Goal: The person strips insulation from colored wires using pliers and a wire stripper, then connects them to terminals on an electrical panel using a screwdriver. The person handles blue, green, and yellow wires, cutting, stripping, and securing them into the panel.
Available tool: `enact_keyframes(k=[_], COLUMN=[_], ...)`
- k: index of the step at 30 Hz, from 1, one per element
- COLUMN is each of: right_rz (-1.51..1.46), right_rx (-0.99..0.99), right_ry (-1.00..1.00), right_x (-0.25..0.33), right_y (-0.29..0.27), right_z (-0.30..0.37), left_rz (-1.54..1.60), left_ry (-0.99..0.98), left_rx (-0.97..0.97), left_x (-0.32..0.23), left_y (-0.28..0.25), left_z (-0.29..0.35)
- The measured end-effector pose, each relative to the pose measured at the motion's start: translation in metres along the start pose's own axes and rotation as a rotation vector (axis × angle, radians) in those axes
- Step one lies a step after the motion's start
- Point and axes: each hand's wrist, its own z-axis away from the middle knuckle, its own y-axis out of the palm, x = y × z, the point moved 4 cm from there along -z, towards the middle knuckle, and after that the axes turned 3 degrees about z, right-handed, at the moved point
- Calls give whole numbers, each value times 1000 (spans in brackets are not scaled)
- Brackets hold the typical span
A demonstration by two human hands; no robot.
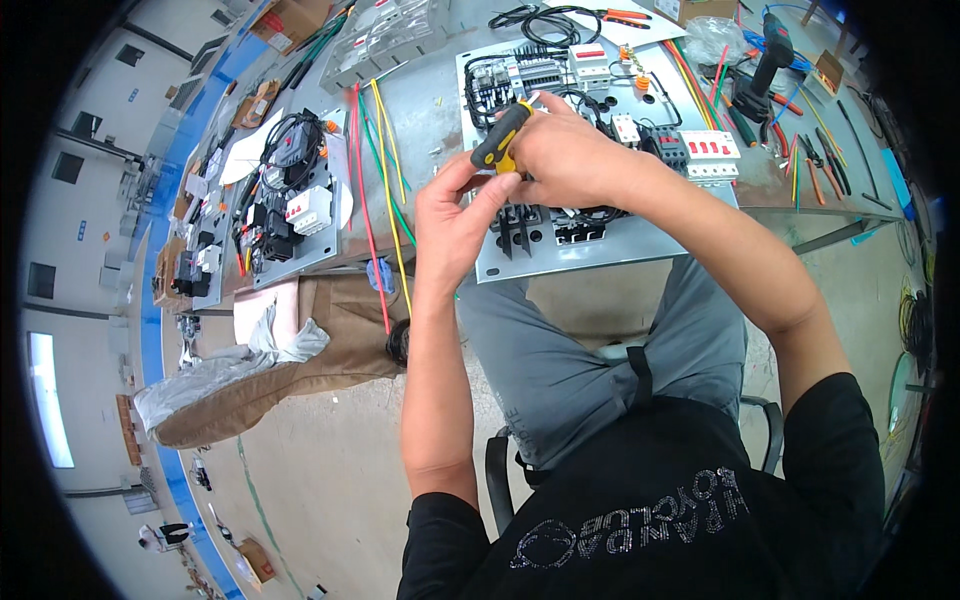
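Above the near part of a grey metal mounting plate (560, 262), my two hands are close together. My right hand (565, 155) is closed around a hand tool with a black-and-yellow handle (502, 137); its working end is hidden by the fingers. My left hand (450, 215) is closed in a pinch right beside the tool, thumb against fingers, and what lies between them is hidden. The plate carries black wiring, a white breaker with red switches (711, 146), a dark grey contactor (668, 148) and black terminal parts (515, 232) under my hands.
At left stands another wired plate with a white breaker (310, 210). Red, green and yellow wires (365, 200) hang over the table edge. A cordless drill (772, 60), pliers (815, 170) and a clear plastic bag (712, 42) lie right. A brown cloth-covered item (300, 400) is below left.
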Motion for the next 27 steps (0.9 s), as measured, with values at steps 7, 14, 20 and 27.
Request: enact_keyframes(k=[7, 14, 20, 27], right_rz=[-53, -267, -256, -370], right_rx=[36, -299, -461, -380], right_ry=[-36, 315, 20, 25], right_x=[-7, -4, 10, 8], right_y=[-21, -91, -37, -24], right_z=[4, 32, -14, -26], left_rz=[-114, 23, -158, -217], left_ry=[3, -41, 17, -56], left_rx=[-22, 20, -24, -28], left_x=[0, -1, 10, -5], left_y=[6, 11, 8, 12], left_z=[-3, -3, -3, 1])
